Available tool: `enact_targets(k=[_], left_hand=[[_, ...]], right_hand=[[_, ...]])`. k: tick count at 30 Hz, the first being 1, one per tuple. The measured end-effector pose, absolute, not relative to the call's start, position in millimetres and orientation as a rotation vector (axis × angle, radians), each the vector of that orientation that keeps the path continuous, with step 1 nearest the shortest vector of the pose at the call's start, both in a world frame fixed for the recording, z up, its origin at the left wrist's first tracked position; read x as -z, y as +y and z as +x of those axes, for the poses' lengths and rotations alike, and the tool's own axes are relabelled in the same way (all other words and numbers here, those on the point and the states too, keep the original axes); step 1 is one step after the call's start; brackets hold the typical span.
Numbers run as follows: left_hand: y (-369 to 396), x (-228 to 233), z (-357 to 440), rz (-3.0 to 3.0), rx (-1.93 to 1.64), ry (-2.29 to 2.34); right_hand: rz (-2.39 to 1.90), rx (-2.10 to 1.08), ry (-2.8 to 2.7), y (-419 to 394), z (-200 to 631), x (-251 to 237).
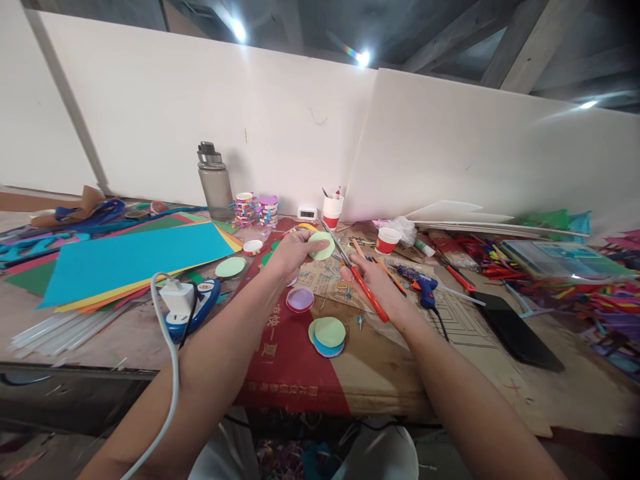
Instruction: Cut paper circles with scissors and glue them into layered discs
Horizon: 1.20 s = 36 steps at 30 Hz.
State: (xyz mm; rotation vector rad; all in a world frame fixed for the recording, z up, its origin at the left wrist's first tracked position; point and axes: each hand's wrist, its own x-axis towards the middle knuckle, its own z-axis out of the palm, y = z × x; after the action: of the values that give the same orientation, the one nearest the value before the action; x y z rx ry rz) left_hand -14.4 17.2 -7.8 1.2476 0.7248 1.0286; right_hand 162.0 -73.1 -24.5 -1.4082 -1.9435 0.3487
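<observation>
My left hand (296,251) pinches a light green paper circle (323,247) by its left side, above the red and brown cardboard. In my right hand (373,277) is a pair of scissors (365,290) with red handles, its blades pointing up and left beside the circle's right edge. Whether the blades touch the paper I cannot tell. Nearer to me lie stacked green and blue paper circles (330,331). A purple circle (301,299) sits between them and my left hand. Further left is another light green circle (231,267).
Coloured paper sheets (135,260) and a blue power strip (195,313) with a white cable lie left. A bottle (216,183) and paper cups (333,210) stand along the wall. On the right are a glue gun (425,288), a black phone (515,330) and a plastic case (565,259).
</observation>
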Motion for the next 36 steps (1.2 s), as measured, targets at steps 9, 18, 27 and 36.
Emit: enact_targets(k=[9, 18, 27, 36], left_hand=[[19.9, 3.3, -19.6, 1.357, -0.987, 0.761], [21.6, 2.1, -25.5, 1.476, -0.908, 0.783], [22.1, 3.5, -24.8, 1.483, -0.876, 0.731], [16.9, -2.8, -27.1, 1.464, -0.855, 0.719]], right_hand=[[-1.436, -0.370, -1.965, -74.5, 163.5, 19.2], [-1.451, -0.406, -2.011, -76.7, 165.6, 17.4], [-1.334, -0.415, -2.004, -72.4, 167.5, 28.2], [-1.311, -0.477, -2.002, -76.7, 165.2, 23.7]])
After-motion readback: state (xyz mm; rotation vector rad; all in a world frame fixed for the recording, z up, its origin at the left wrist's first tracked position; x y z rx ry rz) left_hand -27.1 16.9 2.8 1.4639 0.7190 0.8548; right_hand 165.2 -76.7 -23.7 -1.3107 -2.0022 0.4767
